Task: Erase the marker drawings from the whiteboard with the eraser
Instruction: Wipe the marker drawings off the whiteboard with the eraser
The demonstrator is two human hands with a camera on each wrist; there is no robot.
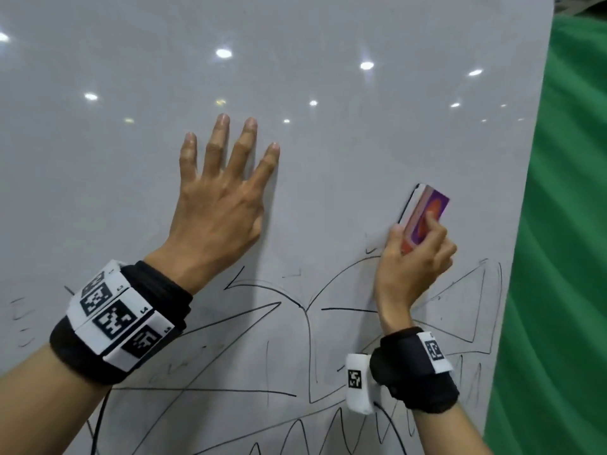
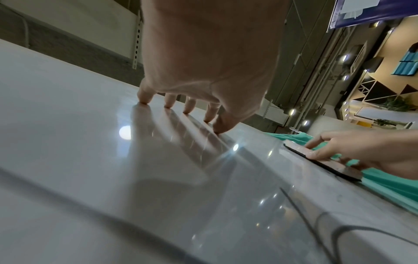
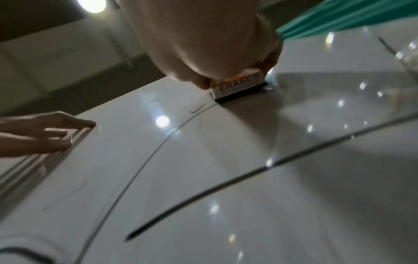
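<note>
A glossy whiteboard (image 1: 328, 142) fills the head view, its upper half wiped and black marker drawings (image 1: 279, 323) crossing its lower half. My right hand (image 1: 417, 257) grips a purple and orange eraser (image 1: 427, 208) and holds its dark felt face against the board just above the lines. The right wrist view shows the eraser (image 3: 239, 85) with ERASER printed on its side, flat on the board beside a thin line (image 3: 140, 169). My left hand (image 1: 223, 192) lies flat on the board with straight, spread fingers (image 2: 190, 107), well left of the eraser (image 2: 321, 159).
A green curtain (image 1: 565, 224) hangs past the board's right edge (image 1: 525, 192). Faint smudges of wiped marker (image 1: 19, 316) remain at the far left. Ceiling lights reflect as bright spots across the upper board.
</note>
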